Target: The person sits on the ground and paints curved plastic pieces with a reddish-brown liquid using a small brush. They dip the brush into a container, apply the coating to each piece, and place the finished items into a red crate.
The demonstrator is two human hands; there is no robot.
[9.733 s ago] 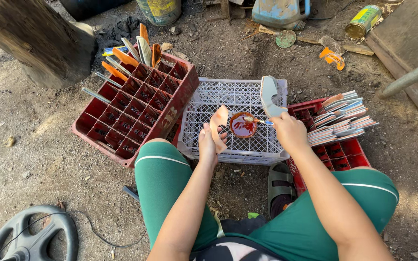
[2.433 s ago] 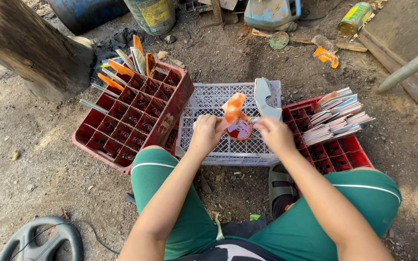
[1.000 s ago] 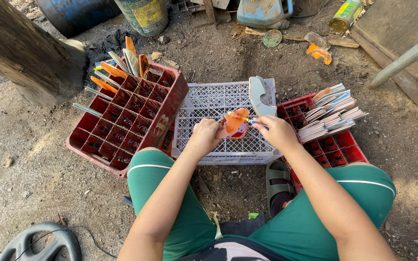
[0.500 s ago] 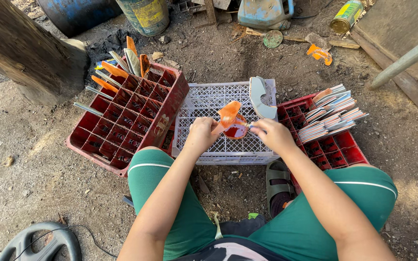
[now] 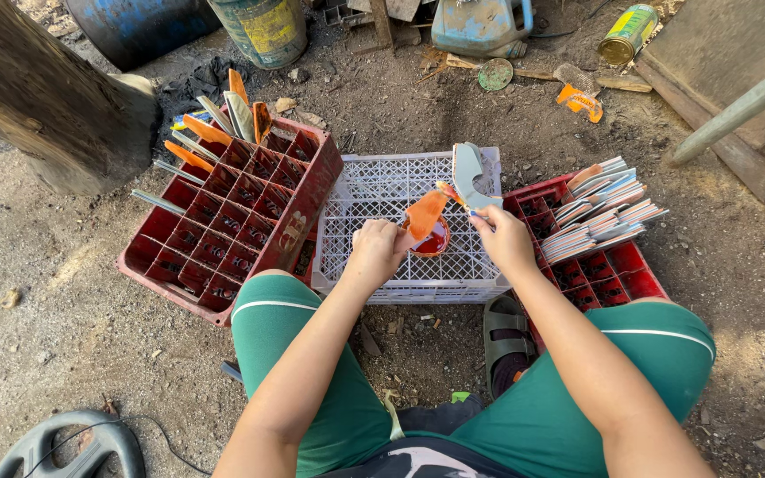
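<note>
Blue drum [image 5: 148, 26], yellow tin can [image 5: 628, 21], grey wheel [image 5: 73, 447] on dirt.

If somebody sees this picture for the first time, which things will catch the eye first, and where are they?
In the centre, over the white plastic crate, the left hand holds an orange-painted flat piece, while the right hand holds a grey curved piece. To the left stands a red bottle crate with painted pieces upright at its far end.

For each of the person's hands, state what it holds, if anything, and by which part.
The left hand pinches an orange-painted flat piece by its lower end. The right hand grips a small brush by its handle, plus a pale grey flat piece by its lower end.
</note>
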